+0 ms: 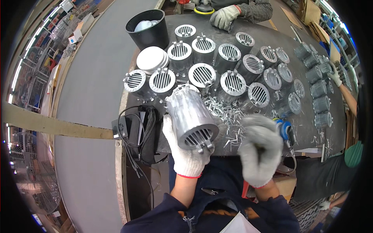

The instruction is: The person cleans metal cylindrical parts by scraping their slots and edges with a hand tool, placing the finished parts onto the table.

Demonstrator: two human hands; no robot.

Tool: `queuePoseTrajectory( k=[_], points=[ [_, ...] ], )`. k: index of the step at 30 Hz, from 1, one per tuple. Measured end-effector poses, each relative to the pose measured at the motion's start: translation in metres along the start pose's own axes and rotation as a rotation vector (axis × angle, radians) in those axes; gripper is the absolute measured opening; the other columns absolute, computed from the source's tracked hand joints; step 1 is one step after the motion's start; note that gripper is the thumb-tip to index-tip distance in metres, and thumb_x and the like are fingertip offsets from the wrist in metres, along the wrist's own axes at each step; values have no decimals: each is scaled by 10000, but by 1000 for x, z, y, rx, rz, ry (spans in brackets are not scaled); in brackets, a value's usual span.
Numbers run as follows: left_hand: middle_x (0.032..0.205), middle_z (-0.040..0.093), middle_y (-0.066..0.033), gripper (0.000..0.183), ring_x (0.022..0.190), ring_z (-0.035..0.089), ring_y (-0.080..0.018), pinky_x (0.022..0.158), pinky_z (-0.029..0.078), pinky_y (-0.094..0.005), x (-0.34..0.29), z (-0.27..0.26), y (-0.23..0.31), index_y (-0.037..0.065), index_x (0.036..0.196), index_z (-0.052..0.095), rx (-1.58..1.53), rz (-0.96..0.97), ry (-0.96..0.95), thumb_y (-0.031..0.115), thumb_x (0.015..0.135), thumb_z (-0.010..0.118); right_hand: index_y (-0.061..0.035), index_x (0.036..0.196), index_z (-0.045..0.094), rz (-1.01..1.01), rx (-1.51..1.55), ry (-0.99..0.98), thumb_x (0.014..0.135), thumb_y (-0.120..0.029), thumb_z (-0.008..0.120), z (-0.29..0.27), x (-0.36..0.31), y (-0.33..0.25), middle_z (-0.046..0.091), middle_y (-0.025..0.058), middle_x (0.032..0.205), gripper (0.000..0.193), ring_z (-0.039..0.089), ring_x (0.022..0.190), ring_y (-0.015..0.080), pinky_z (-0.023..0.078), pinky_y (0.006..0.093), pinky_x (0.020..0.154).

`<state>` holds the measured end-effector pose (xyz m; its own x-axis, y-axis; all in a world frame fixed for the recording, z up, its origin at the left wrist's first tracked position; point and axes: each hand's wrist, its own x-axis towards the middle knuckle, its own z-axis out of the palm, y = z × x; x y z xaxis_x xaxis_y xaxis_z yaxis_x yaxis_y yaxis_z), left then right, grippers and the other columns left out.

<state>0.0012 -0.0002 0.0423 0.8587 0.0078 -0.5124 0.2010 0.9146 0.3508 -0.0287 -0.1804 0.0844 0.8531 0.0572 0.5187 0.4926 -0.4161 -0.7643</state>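
My left hand (186,161), in a white knit glove, grips a silvery metal cylinder (188,106) from below and the side. The cylinder is tilted, its slotted grate end facing me and a small clip at that rim. To the right, my gloved right hand (259,151) is raised and smeared by motion, so what its fingers do is unclear. Just beyond it lies a blue hand tool (285,130) with a hose. Thin metal offcuts (227,116) are scattered on the dark table (268,29) behind my hands. Several similar grated cylinders (233,82) stand there upright.
A black bucket (151,39) stands at the far left, near stacked white discs (150,59). A black bag (147,134) with cables hangs at the left edge. Across the table are another person's gloved hand (225,18) and a yellow-rimmed sander (204,9). Another worker's glove (335,75) is at right.
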Motion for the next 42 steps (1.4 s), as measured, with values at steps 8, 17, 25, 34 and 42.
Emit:
queuePoseTrajectory(
  k=[8, 17, 25, 34, 42],
  points=[
    [1541, 514, -133, 810, 1434, 494, -290, 1206, 405, -470, -16, 4, -11, 40, 1596, 378, 290, 351, -69, 597, 1040, 570, -27, 1564, 395, 201, -83, -241, 593, -265, 1030, 36, 22, -7, 562, 219, 1458, 1184, 604, 1333, 385, 519, 463, 1108],
    [1572, 489, -139, 935, 1418, 498, -322, 1174, 435, -491, 8, -14, -10, 74, 1617, 367, 145, 170, -117, 763, 1002, 509, 7, 1662, 238, 747, 723, -270, 1051, -625, 459, 29, 10, 0, 475, 191, 1548, 907, 488, 1433, 294, 408, 408, 1186],
    [1321, 674, -119, 800, 1155, 699, -294, 991, 596, -466, 11, -10, -11, 108, 1468, 545, -184, -150, -231, 726, 965, 618, -16, 1505, 441, 623, 421, -214, 902, -311, 697, -6, 18, -14, 643, 74, 825, 719, 515, 526, 89, 421, 217, 467],
    [1055, 763, -117, 747, 791, 769, -274, 515, 636, -398, 9, 0, -8, 115, 1331, 660, -247, -342, -42, 763, 993, 506, 11, 1321, 477, 123, 276, 115, 1099, -239, 500, -13, 28, 1, 649, 183, 986, 335, 628, 720, 194, 508, 297, 603],
    [1063, 741, -60, 764, 846, 723, -209, 535, 553, -313, 16, -14, -6, 127, 1267, 677, -47, -253, -36, 808, 939, 566, -11, 1306, 468, 55, 210, 209, 1063, -353, 620, -13, 23, 1, 669, 167, 926, 446, 673, 673, 211, 541, 312, 614]
  ],
)
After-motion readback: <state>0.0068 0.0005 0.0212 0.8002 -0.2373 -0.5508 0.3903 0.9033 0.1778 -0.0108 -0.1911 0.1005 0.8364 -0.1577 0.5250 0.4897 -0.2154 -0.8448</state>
